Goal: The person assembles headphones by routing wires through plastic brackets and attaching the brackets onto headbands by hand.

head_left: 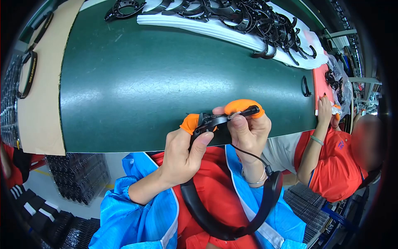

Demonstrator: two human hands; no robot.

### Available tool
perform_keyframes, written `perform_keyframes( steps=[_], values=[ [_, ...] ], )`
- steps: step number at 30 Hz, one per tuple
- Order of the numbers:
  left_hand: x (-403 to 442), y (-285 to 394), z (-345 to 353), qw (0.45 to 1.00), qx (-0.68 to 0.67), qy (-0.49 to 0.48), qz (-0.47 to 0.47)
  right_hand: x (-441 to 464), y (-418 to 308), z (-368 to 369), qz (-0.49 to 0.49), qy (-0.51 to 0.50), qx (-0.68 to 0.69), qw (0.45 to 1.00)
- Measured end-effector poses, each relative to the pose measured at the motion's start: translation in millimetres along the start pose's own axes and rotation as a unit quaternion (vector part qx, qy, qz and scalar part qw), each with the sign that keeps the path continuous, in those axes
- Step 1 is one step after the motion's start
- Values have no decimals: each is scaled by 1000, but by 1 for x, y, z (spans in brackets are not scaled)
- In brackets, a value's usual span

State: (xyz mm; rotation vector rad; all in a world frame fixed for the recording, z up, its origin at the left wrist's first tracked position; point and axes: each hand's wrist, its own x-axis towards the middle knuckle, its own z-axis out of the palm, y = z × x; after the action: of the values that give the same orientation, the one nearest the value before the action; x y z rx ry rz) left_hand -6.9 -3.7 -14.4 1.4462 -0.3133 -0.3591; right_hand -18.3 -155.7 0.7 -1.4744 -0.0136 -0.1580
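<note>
A black headphone headband [215, 229] hangs in a loop below my hands, in front of my red shirt. My left hand [182, 153] is closed round its upper left end, near a black yoke-like piece [215, 121]. With thumb and forefinger, my right hand [251, 135] pinches a small black part with a rounded tip [251, 111]; its exact kind is unclear. A thin black cable [248, 153] runs from beneath my right hand to the headband's other end. Orange covers sit on a finger of each hand. The two hands nearly meet over the table's front edge.
Many black headphone frames [248, 20] lie on white foam sheets [186, 24] along the back of the green table [145, 74]. One curved black piece [306, 86] lies at the right. Cardboard [45, 108] with headbands covers the left end. A co-worker's arm [319, 133] rests at the right.
</note>
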Motion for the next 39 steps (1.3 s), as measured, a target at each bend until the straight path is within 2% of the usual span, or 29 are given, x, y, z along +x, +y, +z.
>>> perform_keyframes(
  steps=[4, 6, 7, 9, 13, 16, 17, 19, 21, 23, 24, 25, 27, 29, 31, 32, 33, 35, 37, 39],
  values=[
    [0, 2, -5, 999, 42, -24, -13, 1, 1, 5, -13, 6, 83, 996],
    [1, 2, -5, 992, 119, -4, 50, -2, -1, 4, 17, 21, 93, 995],
    [2, 5, -4, 994, 99, 24, 43, -3, -1, 4, 18, 18, 97, 995],
    [12, 7, -5, 977, 80, 89, 174, -5, -1, 3, 29, 27, 53, 998],
    [19, 14, -17, 955, 161, 46, 247, -6, 2, 4, 27, 41, 28, 998],
    [20, 18, -18, 955, 170, 47, 237, -9, 5, 0, 45, 32, -14, 998],
    [20, 19, -18, 959, 160, 67, 223, -7, 10, 3, -8, 22, -23, 999],
    [20, 19, -18, 966, 140, 106, 191, -8, 5, 8, 1, 12, -30, 999],
    [22, 9, -17, 967, 117, 98, 202, -8, 6, 5, 5, 20, -43, 999],
    [24, -3, -12, 969, 8, 91, 229, -7, 5, 7, 5, 28, -55, 998],
    [18, 1, -12, 980, 27, 68, 183, -6, 3, 11, 5, 49, -18, 999],
    [13, 3, -12, 980, 26, 68, 184, -5, 2, 12, 5, 69, 18, 997],
    [7, 4, -15, 999, 16, -17, 43, -7, 11, 6, -12, 50, -18, 999],
    [7, 2, -16, 997, 32, -12, 71, -7, 12, 5, -31, 28, -51, 998],
    [9, 7, -18, 1000, 11, 6, 4, -2, 1, 11, 69, 50, -32, 996],
    [11, 7, -15, 998, -35, 56, 4, 0, -6, 10, 127, 27, -45, 991],
    [12, 6, -19, 997, -37, 67, 22, 4, 2, 10, 59, 1, -4, 998],
    [15, 18, -41, 991, 41, 110, 63, 16, -3, -7, 129, -47, 80, 987],
    [17, 40, -68, 980, 106, 164, 37, 27, -27, -7, 183, -163, 202, 948],
    [20, 51, -96, 965, 172, 196, 35, 34, -37, -14, 204, -260, 175, 927]
  ],
)
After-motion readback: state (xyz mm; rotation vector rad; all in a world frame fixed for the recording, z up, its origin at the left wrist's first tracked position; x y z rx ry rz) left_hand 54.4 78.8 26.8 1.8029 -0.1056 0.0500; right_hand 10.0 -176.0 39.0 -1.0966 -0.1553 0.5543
